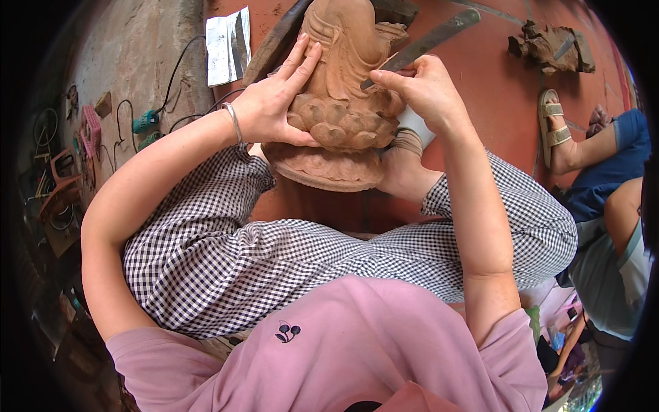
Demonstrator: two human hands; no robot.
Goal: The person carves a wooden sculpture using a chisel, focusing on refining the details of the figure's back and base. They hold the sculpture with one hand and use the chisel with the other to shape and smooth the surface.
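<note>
A carved reddish-brown wooden statue (334,134) with draped robes and a lotus-petal base stands between my feet; its top runs out of view. My left hand (281,103) lies spread against its left side, fingers on the robe folds and thumb on the petals. In my right hand (429,93), pinched between thumb and fingers, is a flat grey metal scraper-like blade (439,36). Its rounded end points up and right, while the narrow tip meets the robe just above the lotus petals. Whether the edge is sharp or toothed cannot be made out.
Red floor tiles (491,75) surround the statue. A rough wood chunk (552,47) lies at the upper right, near another person's sandalled foot (559,147). Left are a white paper sheet (228,48), black cables, a green power tool (145,121) and a pink basket (90,130).
</note>
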